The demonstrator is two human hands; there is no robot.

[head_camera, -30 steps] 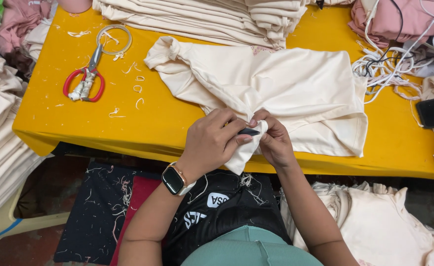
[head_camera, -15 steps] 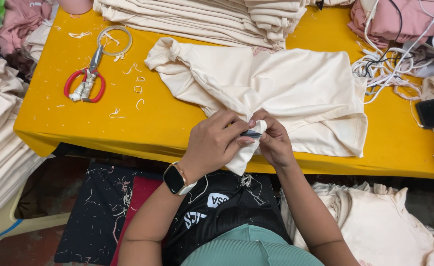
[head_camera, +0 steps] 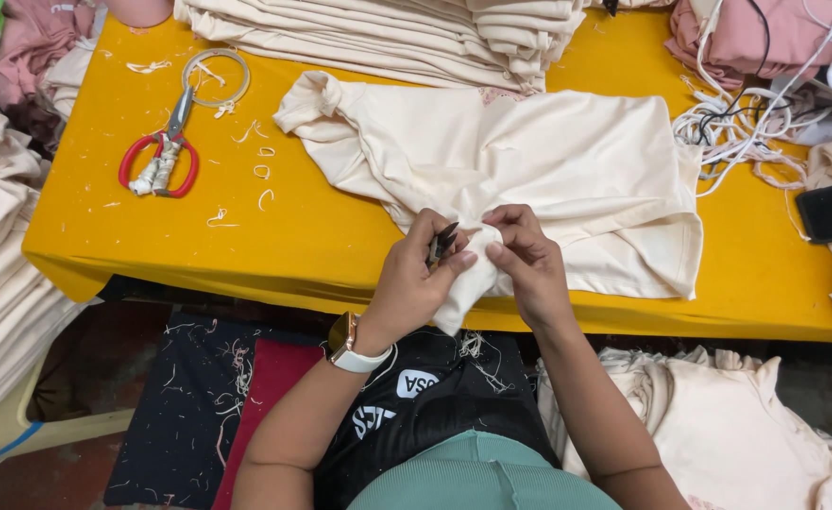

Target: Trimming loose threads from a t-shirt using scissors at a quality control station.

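Cream garment (head_camera: 529, 161) lies spread on the yellow bench (head_camera: 246, 236), its near edge pulled over the front lip. Left hand (head_camera: 416, 274) grips small dark snips (head_camera: 442, 242), tips at the fabric; right hand (head_camera: 525, 260) pinches the hem taut just beside them. Looks like thread trimming mid-seam; the next cut wants the blade clear of the cloth. Red-handled scissors (head_camera: 161, 161) and thread scraps sit well apart, folded stacks (head_camera: 388, 33) behind, more cloth on the floor.

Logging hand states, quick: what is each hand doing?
Left hand: closed on small dark snips.
Right hand: fingers pinching the cream garment.
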